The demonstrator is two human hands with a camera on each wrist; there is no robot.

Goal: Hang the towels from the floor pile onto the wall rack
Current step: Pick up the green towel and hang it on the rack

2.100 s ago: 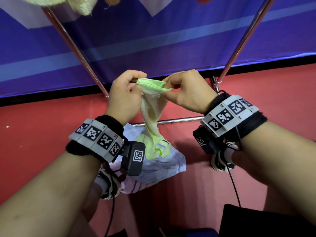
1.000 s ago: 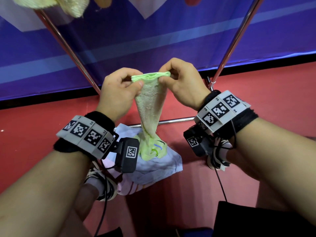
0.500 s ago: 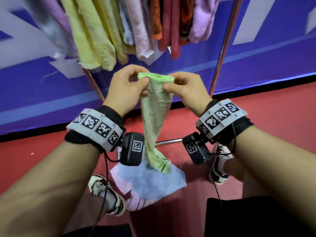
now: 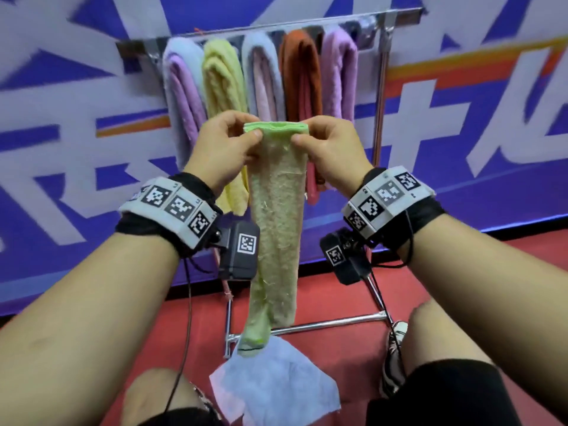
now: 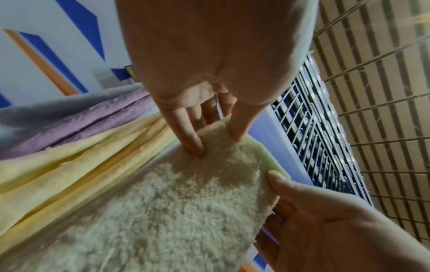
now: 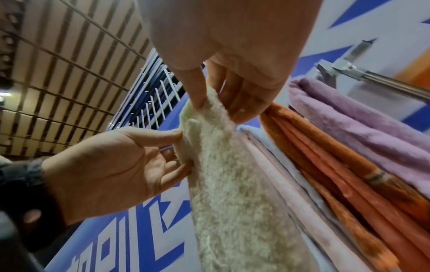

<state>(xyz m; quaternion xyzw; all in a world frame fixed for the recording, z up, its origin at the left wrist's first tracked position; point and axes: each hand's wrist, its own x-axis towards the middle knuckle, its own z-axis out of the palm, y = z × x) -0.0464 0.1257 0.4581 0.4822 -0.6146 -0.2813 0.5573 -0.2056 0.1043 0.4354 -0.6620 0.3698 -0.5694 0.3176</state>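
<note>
A pale green towel point(image 4: 278, 216) hangs long and narrow in front of me, folded at the top. My left hand point(image 4: 229, 142) pinches its top left corner and my right hand point(image 4: 325, 142) pinches the top right corner. In the left wrist view my left thumb and fingers point(image 5: 190, 139) press into the fluffy green towel point(image 5: 177, 211). The right wrist view has my right fingers point(image 6: 242, 103) clamped on the green towel point(image 6: 232, 184) edge. Behind it stands the metal rack point(image 4: 381, 87), its top bar carrying several towels point(image 4: 301, 87). A light blue towel point(image 4: 276, 388) lies on the red floor point(image 4: 332, 342).
The rack's lower crossbar point(image 4: 322, 322) runs just above the floor pile. My feet in sneakers point(image 4: 395, 358) stand on either side of the pile. A blue and white banner point(image 4: 61, 118) covers the wall behind the rack. A bare stretch of top bar point(image 4: 368, 23) lies right of the purple towel.
Both hands have lifted the green towel from low near the floor pile up to rack height. My view has tilted up, so the rack's top bar and hung towels now show.
</note>
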